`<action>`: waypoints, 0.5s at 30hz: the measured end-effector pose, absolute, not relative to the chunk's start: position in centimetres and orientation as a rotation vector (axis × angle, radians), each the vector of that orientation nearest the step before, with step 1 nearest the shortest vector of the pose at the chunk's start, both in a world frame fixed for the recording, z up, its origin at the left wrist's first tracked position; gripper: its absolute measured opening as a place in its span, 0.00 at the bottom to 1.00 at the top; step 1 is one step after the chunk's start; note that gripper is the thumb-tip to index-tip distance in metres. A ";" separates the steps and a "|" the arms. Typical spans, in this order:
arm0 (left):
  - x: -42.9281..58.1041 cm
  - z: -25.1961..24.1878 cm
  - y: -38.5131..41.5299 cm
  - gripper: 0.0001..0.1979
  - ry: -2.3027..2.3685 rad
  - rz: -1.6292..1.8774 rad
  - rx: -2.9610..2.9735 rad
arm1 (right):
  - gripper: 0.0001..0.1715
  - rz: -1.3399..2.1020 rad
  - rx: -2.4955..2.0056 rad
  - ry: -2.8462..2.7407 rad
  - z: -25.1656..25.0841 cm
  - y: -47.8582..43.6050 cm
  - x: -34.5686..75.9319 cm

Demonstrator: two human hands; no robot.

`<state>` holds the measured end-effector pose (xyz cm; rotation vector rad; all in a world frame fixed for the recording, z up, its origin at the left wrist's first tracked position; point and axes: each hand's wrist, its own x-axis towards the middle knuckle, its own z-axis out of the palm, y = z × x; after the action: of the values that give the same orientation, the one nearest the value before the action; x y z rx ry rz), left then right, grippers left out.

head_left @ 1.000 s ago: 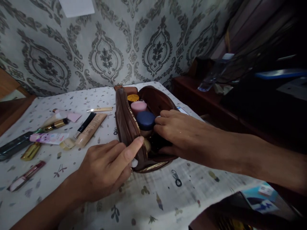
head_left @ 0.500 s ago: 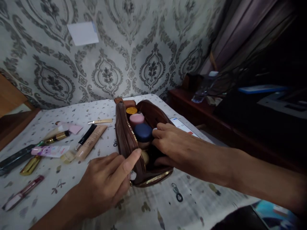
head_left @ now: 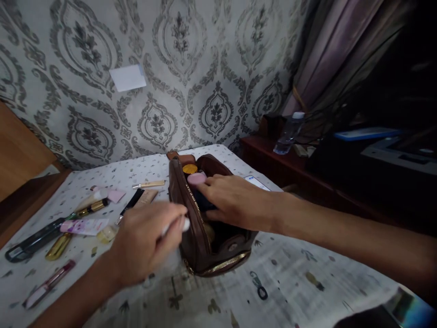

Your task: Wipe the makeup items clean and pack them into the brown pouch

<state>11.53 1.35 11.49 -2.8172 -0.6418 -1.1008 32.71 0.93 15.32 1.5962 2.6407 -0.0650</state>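
Where the frame begins at far left, a wooden panel [head_left: 27, 152] borders the printed cloth [head_left: 293, 273] that carries the goods. Lower left: one dark green bottle [head_left: 34, 241], lying down; one reddish gloss tube [head_left: 49, 284]; one gold container [head_left: 58, 247]; one purple-and-white tube [head_left: 82, 226]; one black-and-gold stick [head_left: 93, 207]; one pale yellow pot [head_left: 107, 233]. Upper left: one white card [head_left: 128, 78], against the patterned wall. Left of centre: one black tube [head_left: 131, 203] beside one beige tube [head_left: 146, 197], partly covered by the left hand [head_left: 150, 239]. That hand, motion-blurred, is curled closed on a small white object [head_left: 186, 224], just beside the bag. Centre: one brown bag [head_left: 177, 191], unzipped, upright on the cloth; inside, one gold lid [head_left: 190, 169], one pink lid [head_left: 197, 179] and one dark blue lid [head_left: 203, 201]. Right hand [head_left: 232, 202]: reaching into the bag, fingers over the dark blue lid; whether they grip cannot be told. Right of centre: one phone [head_left: 257, 183], partly hidden by the right arm; one clear bottle [head_left: 288, 134], farther back.
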 end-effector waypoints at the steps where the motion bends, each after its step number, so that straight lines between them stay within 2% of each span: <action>1: 11.9 12.7 2.4 0.12 -0.753 -1.035 -2.817 | 0.22 -0.058 1.597 2.620 15.2 0.9 32.5; 4: 13.7 16.0 7.1 0.18 -0.960 -0.847 -2.756 | 0.23 -0.075 1.602 2.671 14.6 1.0 32.4; 9: 18.3 17.9 15.3 0.09 -1.008 -0.145 -2.921 | 0.24 -0.152 1.641 2.798 15.1 1.4 33.5; 15: 22.1 18.2 17.4 0.20 -0.804 0.568 -2.928 | 0.18 -0.097 1.840 2.834 18.1 1.5 35.2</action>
<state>22.06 17.37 18.21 -2.9280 -0.8040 0.5685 35.18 1.52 18.13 1.8402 2.8337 -0.0966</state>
